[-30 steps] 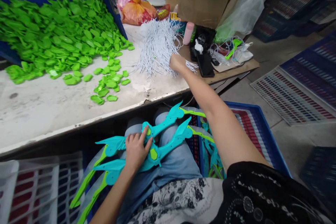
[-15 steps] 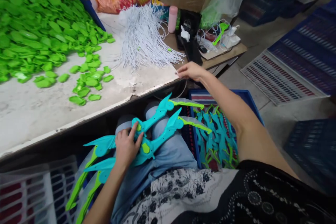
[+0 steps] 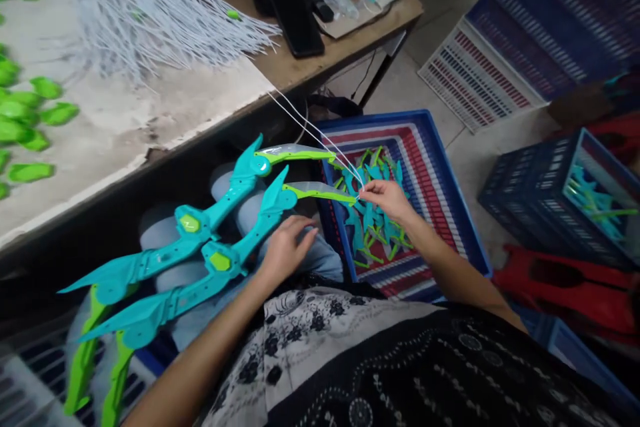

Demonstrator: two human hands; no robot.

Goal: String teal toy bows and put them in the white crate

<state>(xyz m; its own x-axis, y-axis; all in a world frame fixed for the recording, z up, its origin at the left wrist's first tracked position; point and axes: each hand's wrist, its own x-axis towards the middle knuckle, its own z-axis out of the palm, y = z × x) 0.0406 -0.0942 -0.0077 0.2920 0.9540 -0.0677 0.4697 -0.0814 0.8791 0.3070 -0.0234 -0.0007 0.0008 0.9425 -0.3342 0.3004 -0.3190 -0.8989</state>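
Two toy bows (image 3: pixel 191 223), teal with green tips and green hexagonal centres, lie side by side across my lap. My right hand (image 3: pixel 387 199) pinches the ends of white cords (image 3: pixel 358 177) right by the green tip of the nearer bow (image 3: pixel 220 260). Those cords stretch taut up toward the table edge. My left hand (image 3: pixel 290 247) is beside the nearer bow's upper limb, its thumb apart from loosely bent fingers and nothing visible in its grasp. Whether it touches the bow I cannot tell. A big bundle of white cords (image 3: pixel 170 13) spreads over the table.
Green plastic pieces (image 3: pixel 20 113) lie on the white tabletop (image 3: pixel 100 140) at left. A blue crate (image 3: pixel 435 180) beside my legs holds more teal and green bows (image 3: pixel 375 213). A phone (image 3: pixel 297 23) lies near the table corner. Stacked crates (image 3: pixel 545 33) stand at right.
My right hand has moved from the table edge down to the nearer bow's tip, drawing white cords along. My left hand has released the bows' middle and shifted right. The view has swung right.
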